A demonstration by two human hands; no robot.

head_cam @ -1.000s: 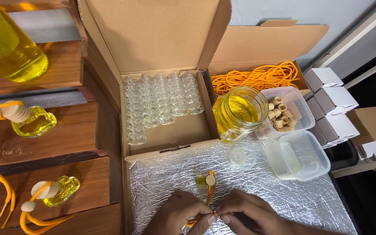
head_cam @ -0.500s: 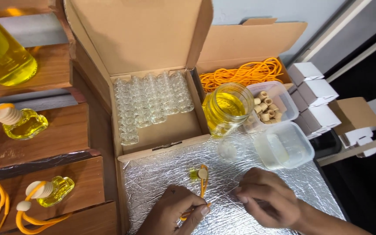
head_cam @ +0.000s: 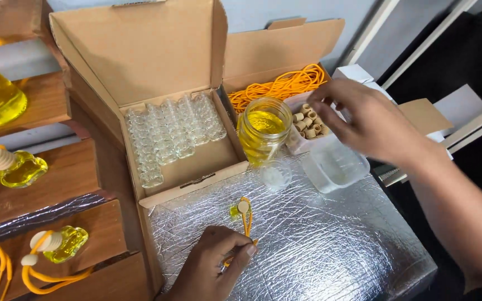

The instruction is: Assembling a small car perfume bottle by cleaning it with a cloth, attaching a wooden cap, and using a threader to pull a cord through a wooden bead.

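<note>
Head view shows a small yellow-filled bottle with a wooden cap (head_cam: 241, 208) lying on the silver foil mat (head_cam: 319, 251), its orange cord (head_cam: 246, 226) running down to the left hand (head_cam: 210, 267), whose fingers pinch the cord's end. Right hand (head_cam: 369, 120) hovers over the clear tub of wooden caps (head_cam: 308, 125), fingers loosely curled and holding nothing I can make out. Beside it stand a jar of yellow liquid (head_cam: 262, 129), a cardboard box of empty glass bottles (head_cam: 168, 134), and 2 filled bottles on the wooden shelves (head_cam: 71, 167).
</note>
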